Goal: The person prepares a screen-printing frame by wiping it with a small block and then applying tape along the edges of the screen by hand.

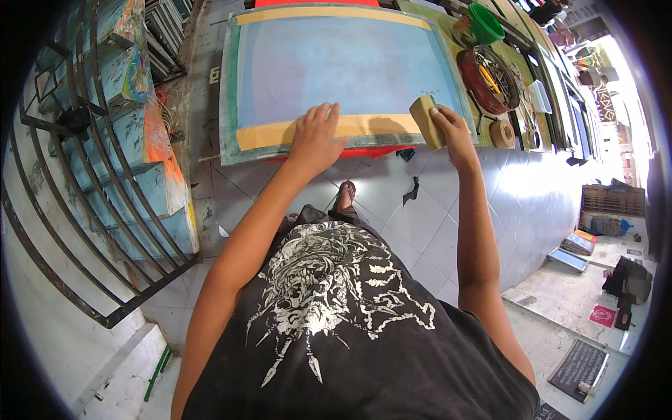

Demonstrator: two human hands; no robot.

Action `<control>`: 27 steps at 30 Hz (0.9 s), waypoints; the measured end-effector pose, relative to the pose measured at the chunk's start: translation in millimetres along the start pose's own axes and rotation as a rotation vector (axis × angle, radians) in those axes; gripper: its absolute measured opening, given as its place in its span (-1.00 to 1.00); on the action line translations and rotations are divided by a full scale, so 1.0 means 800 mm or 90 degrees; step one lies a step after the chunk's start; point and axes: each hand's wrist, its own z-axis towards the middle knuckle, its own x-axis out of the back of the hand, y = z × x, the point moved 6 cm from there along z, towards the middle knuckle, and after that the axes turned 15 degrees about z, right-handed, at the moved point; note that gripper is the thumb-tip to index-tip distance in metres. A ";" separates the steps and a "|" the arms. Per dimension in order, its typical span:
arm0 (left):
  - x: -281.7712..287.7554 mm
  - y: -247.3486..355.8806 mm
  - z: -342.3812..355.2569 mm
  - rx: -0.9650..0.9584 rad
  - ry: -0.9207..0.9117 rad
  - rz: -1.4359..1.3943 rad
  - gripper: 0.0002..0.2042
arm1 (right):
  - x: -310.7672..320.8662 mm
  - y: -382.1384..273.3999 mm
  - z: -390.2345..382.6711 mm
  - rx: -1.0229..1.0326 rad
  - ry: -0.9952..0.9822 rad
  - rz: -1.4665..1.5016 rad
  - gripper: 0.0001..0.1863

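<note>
A screen frame with pale blue mesh (pixel 329 66) lies in front of me, with beige tape (pixel 257 137) along its near and far edges. My left hand (pixel 318 138) rests over the near tape band, fingers apart and slightly bent, holding nothing. My right hand (pixel 455 136) grips a yellowish-olive sponge block (pixel 425 120) at the screen's near right corner. Under the screen, a red surface (pixel 364 153) shows at the front edge.
At the right stand a green bucket (pixel 483 24), a dark red tub of tools (pixel 490 98) and a tape roll (pixel 502 133). At the left are black metal bars (pixel 105 203) and paint-stained steps (pixel 164 182). My sandalled foot (pixel 344 196) is on the tiled floor (pixel 406 224).
</note>
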 end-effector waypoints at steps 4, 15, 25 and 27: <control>-0.044 0.024 0.017 -0.025 -0.173 0.091 -0.33 | 0.026 -0.007 0.029 0.021 -0.007 0.022 -0.57; -0.071 0.065 0.009 -0.025 -0.168 0.139 -0.16 | 0.027 -0.008 0.092 0.017 -0.164 -0.001 -0.57; -0.081 0.079 0.024 0.032 -0.215 0.157 -0.13 | 0.052 0.003 0.133 0.007 -0.198 0.033 -0.59; -0.079 0.081 0.031 0.031 -0.225 0.129 -0.12 | 0.059 0.005 0.135 0.027 -0.197 0.035 -0.58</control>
